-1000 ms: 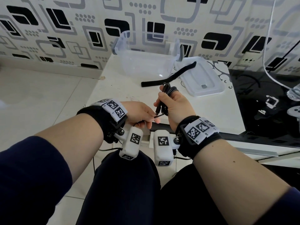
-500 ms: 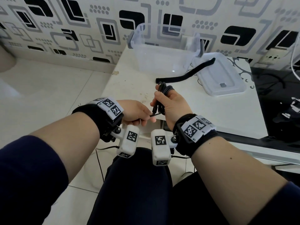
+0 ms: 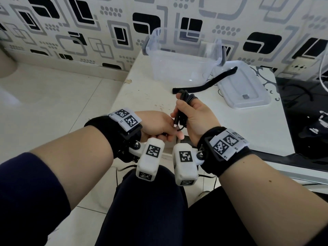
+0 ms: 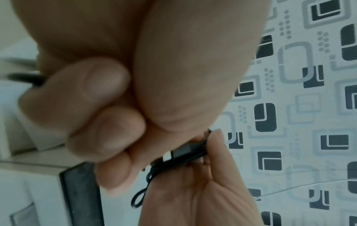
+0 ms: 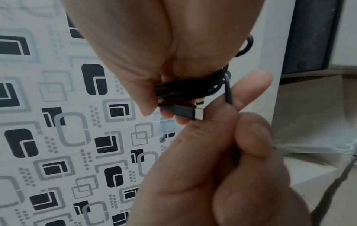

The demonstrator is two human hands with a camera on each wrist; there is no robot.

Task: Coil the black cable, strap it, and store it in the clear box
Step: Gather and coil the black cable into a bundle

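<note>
Cable (image 3: 184,102) is black, w/ a dark grey plug (image 5: 185,110) and silver metal tip. Strap (image 3: 204,84) on the table is black too. Box (image 3: 182,68) at the far side is clear, lid (image 3: 245,87) to its right is white-ish. Table (image 3: 230,128) is white w/ black swirls far right. Wall (image 3: 88,23) is white w/ black & grey rounded squares + grey dots. Sleeves (image 3: 26,192) are navy.

Patterned black-and-grey wall (image 3: 74,23), pale tiled floor (image 3: 53,107), white table (image 3: 142,96).
</note>
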